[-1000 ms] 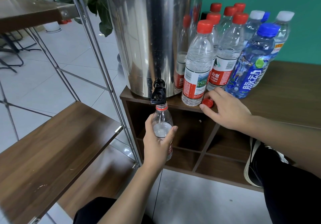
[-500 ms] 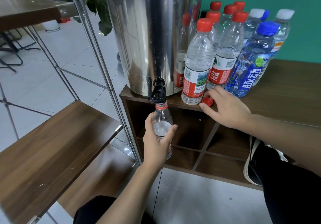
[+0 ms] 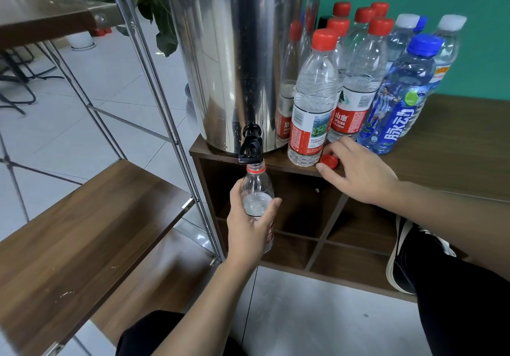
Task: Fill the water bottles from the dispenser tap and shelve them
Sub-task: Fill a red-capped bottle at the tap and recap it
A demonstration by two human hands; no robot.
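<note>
A tall, mirror-polished stainless-steel dispenser drum [image 3: 234, 52] stands at the corner of a dark wood-grain cabinet [image 3: 455, 146] with open cubbyholes below. To its left a chrome-wire rack carries a brown laminate shelf [image 3: 82, 231], likely where filled bottles go. Beside the drum cluster clear ribbed plastic bottles, most with red screw caps [image 3: 317, 93], plus a blue-tinted sports-drink bottle with a blue cap [image 3: 397, 101] and white-capped ones behind.

The left hand [image 3: 248, 231] is wrapped around an uncapped clear plastic bottle with a red neck ring [image 3: 256, 190], thumb on one side and fingers curled round the other, holding its mouth directly under the black plastic tap [image 3: 250, 148]. Water shows inside up to about the shoulder. The right hand [image 3: 358, 173] rests on the cabinet top, fingers spread and relaxed, fingertips just touching a loose red ridged cap [image 3: 328, 161] without closing on it.

Filling appears nearly finished. Doing it well means keeping the thin, easily squeezed bottle upright and centred under the spout, gripping lightly so the wall does not buckle and spill, shutting the flow before the neck, then capping.
</note>
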